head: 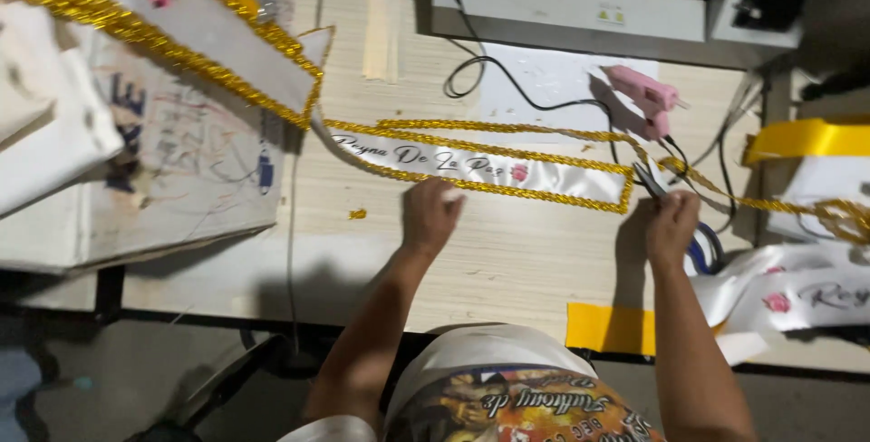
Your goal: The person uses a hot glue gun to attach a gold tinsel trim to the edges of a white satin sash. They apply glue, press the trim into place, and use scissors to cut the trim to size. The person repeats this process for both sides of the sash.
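Note:
A white satin sash (pixel 507 168) with gold glitter trim and dark script lettering lies across the wooden table. My left hand (pixel 431 214) presses down on its near edge around the middle, fingers curled. My right hand (pixel 671 222) grips scissors (pixel 654 183) with blue handles at the sash's right end, the blades pointing up at the gold trim cord (pixel 770 202) that trails off to the right.
A pink glue gun (pixel 645 98) with its black cable lies behind the sash, in front of a grey machine (pixel 589 3). More white sashes (pixel 797 293) and yellow ribbon (pixel 807 139) sit at right. Another trimmed sash (pixel 199 30) and scribbled boards (pixel 181 170) fill the left.

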